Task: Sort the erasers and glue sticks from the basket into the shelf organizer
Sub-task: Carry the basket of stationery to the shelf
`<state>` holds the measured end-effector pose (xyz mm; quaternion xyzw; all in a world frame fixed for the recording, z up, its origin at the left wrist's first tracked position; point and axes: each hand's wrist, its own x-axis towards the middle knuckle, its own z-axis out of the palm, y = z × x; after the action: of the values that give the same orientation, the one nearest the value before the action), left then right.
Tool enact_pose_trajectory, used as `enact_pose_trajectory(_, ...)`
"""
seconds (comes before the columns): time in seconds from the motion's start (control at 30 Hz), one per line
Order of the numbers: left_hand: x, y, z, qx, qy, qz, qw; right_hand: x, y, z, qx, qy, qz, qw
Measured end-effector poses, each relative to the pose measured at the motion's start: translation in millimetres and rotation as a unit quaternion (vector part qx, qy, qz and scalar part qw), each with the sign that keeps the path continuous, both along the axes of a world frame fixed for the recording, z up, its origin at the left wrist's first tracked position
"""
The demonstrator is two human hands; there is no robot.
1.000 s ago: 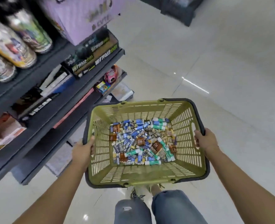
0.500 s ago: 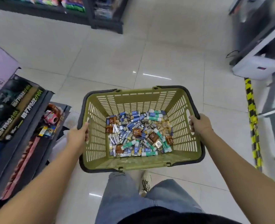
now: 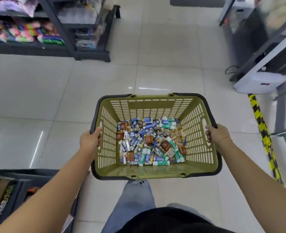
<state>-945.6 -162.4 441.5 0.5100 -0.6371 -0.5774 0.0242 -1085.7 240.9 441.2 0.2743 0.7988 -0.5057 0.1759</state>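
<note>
An olive-green plastic basket (image 3: 152,105) with a dark rim hangs in front of me above the tiled floor. Its bottom is covered by a heap of erasers (image 3: 139,132) in blue and brown wrappers and teal-and-white glue sticks (image 3: 168,126). My left hand (image 3: 90,140) grips the basket's left rim. My right hand (image 3: 217,133) grips the right rim by the handle slot. No shelf organizer shows in this view.
A dark shelf unit (image 3: 61,31) with colourful goods stands at the far left. Another shelf's corner (image 3: 9,190) is at the lower left. A white machine (image 3: 263,76) and a yellow-black striped strip (image 3: 263,137) lie to the right. My legs are below the basket.
I have turned right, away from the near shelf, which slid to the lower left corner. Both hands keep their grip on the basket; the far shelf and white machine came into view.
</note>
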Motion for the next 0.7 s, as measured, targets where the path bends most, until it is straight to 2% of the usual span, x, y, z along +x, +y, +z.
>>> enact_pose_trajectory(0.33, -256.7, -63.4, 27.7, 0.007, 0.017, -0.045, 0.999, -215.8, -56.3, 26.7, -0.019, 0.008, -0.053, 0.998)
enact_pose_trajectory(0.7, -550.6, -120.8, 12.3, -0.014, 0.004, -0.051, 0.999, -515.5, -113.8, -1.0, -0.030, 0.008, -0.046, 0.998)
